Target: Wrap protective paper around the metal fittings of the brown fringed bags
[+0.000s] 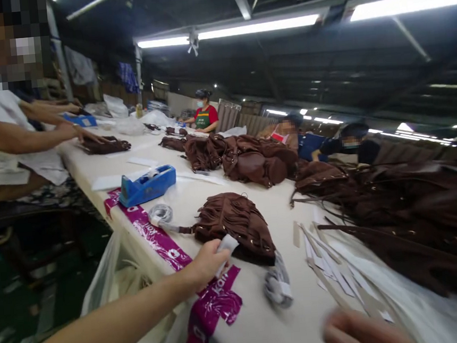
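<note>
My left hand (207, 261) reaches across the table edge with its fingers pinched on a small white piece of paper or tape (227, 245). It sits right beside a brown fringed bag (233, 222) lying on the white table (272, 306). My right hand (360, 333) shows only as a blur at the bottom edge, so its fingers are unreadable. A wrapped grey strap end (277, 284) lies between my two hands.
A blue tape dispenser (146, 185) stands on the left part of the table, above magenta printed strips (158, 239). Loose paper strips (333, 274) and heaps of brown bags (408, 214) fill the right. Other people work at the left (5, 132) and at the far end.
</note>
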Demonstrator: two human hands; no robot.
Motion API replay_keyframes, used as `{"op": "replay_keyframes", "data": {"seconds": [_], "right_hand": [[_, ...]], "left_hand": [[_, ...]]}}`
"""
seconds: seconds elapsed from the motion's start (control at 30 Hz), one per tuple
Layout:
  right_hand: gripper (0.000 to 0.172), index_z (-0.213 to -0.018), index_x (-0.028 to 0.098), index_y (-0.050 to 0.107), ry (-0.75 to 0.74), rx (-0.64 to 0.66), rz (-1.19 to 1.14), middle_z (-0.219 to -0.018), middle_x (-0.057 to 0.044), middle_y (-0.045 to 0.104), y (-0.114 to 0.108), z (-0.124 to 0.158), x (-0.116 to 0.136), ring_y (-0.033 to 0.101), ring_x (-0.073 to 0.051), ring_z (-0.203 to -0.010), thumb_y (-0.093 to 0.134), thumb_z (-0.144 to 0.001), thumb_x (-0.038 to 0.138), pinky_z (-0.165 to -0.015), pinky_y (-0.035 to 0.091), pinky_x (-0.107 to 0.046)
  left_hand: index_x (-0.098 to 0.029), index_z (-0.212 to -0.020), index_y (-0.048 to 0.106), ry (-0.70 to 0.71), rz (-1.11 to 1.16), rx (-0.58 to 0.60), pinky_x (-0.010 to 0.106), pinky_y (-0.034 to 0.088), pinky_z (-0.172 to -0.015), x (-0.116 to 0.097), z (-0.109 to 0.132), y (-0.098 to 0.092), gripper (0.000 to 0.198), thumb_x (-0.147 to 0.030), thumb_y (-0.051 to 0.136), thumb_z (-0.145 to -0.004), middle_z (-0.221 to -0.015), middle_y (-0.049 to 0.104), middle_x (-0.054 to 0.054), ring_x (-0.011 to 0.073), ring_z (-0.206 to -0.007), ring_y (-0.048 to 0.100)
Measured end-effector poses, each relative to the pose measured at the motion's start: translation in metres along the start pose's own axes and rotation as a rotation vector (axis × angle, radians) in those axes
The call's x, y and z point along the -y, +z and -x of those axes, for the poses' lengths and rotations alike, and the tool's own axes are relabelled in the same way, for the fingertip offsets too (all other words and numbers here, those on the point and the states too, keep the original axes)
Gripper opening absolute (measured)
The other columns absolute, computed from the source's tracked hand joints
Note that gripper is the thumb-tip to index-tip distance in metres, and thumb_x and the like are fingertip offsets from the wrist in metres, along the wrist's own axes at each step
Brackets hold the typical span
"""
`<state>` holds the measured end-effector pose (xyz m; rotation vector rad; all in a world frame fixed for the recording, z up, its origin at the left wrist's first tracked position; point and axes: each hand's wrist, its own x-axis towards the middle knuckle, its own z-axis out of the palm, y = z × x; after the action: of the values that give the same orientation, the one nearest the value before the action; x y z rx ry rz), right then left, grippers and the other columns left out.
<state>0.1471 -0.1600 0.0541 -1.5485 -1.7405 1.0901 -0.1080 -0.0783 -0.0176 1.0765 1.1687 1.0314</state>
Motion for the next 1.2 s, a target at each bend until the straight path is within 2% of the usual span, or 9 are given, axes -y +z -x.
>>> {"op": "replay_keyframes", "data": {"seconds": [0.07,0.17,0.23,0.33,0.63,0.8,0.97,1.07,1.2], "right_hand": [[0.034,-0.066,0.019,0.059,-0.036,0.122,-0.043,-0.062,0.001,0.053,0.028,-0.024,0.028,0.048,-0.014,-0.063,0.062,-0.076,0.051,-0.059,0.039,-0.025],[0.029,-0.062,0.018,0.055,-0.107,0.157,-0.045,-0.057,0.004,0.043,0.067,-0.074,0.05,0.039,-0.012,-0.058,0.058,-0.072,0.045,-0.055,0.031,-0.024],[0.025,-0.058,0.018,0.054,-0.119,0.134,0.017,-0.053,0.004,0.041,0.083,-0.101,0.048,0.036,-0.012,-0.056,0.057,-0.068,0.041,-0.054,0.028,-0.025],[0.023,-0.054,0.018,0.054,-0.125,0.093,0.102,-0.05,0.004,0.042,0.09,-0.12,0.035,0.037,-0.012,-0.054,0.055,-0.066,0.037,-0.053,0.025,-0.026],[0.027,-0.046,0.018,0.053,-0.034,0.035,0.013,-0.046,0.003,0.046,0.095,-0.119,0.022,0.038,-0.011,-0.051,0.059,-0.062,0.039,-0.052,0.026,-0.026],[0.032,-0.055,0.018,0.053,0.084,0.105,-0.174,-0.05,0.004,0.045,0.093,-0.106,0.021,0.035,-0.008,-0.048,0.061,-0.063,0.047,-0.048,0.027,-0.023],[0.032,-0.072,0.016,0.061,0.213,0.072,-0.451,-0.058,0.003,0.054,0.097,-0.101,0.01,0.043,-0.007,-0.049,0.075,-0.05,0.034,-0.046,0.029,-0.02],[0.034,-0.07,0.016,0.058,0.201,0.013,-0.453,-0.055,0.003,0.056,0.104,-0.104,0.003,0.04,-0.006,-0.044,0.077,-0.047,0.034,-0.043,0.025,-0.019],[0.032,-0.069,0.016,0.059,0.123,-0.043,-0.422,-0.053,0.004,0.056,0.11,-0.101,0.001,0.038,-0.006,-0.044,0.077,-0.052,0.037,-0.042,0.023,-0.019]], "left_hand": [[-0.017,-0.072,0.048,0.037,-0.07,-0.035,0.018,0.026,-0.042,0.001,0.001,0.008,0.004,-0.018,0.051,-0.073,-0.054,0.046,-0.007,0.0071,-0.044,0.038],[-0.016,-0.073,0.051,0.121,-0.112,-0.023,0.019,0.031,-0.049,0.002,0.003,0.009,0.003,-0.017,0.053,-0.071,-0.061,0.048,-0.005,0.0088,-0.055,0.043],[-0.015,-0.075,0.053,0.16,-0.118,-0.002,0.019,0.033,-0.053,0.004,0.002,0.005,0.005,-0.018,0.054,-0.071,-0.065,0.049,-0.004,0.0098,-0.06,0.044],[-0.014,-0.078,0.055,0.206,-0.156,0.019,0.02,0.033,-0.055,0.01,-0.003,0.0,0.009,-0.017,0.054,-0.07,-0.07,0.051,-0.002,0.0112,-0.066,0.045],[-0.015,-0.086,0.053,0.206,-0.111,0.189,0.019,0.031,-0.052,0.003,0.005,-0.007,0.016,-0.025,0.057,-0.075,-0.068,0.048,-0.004,0.0091,-0.061,0.041],[-0.018,-0.076,0.044,0.062,0.054,0.144,0.02,0.024,-0.042,0.003,0.003,-0.002,0.029,-0.046,0.05,-0.08,-0.056,0.041,-0.007,0.0067,-0.045,0.035],[-0.019,-0.079,0.045,-0.091,0.194,0.26,0.018,0.023,-0.04,-0.002,0.005,0.001,0.032,-0.049,0.055,-0.075,-0.055,0.048,-0.005,0.0061,-0.04,0.038],[-0.019,-0.083,0.047,-0.145,0.187,0.28,0.017,0.026,-0.038,-0.006,0.01,-0.002,0.034,-0.05,0.056,-0.074,-0.053,0.049,-0.005,0.0069,-0.039,0.039],[-0.019,-0.091,0.05,-0.11,0.146,0.28,0.018,0.032,-0.038,-0.008,0.017,-0.005,0.043,-0.058,0.057,-0.074,-0.053,0.049,-0.005,0.0076,-0.039,0.042]]}}
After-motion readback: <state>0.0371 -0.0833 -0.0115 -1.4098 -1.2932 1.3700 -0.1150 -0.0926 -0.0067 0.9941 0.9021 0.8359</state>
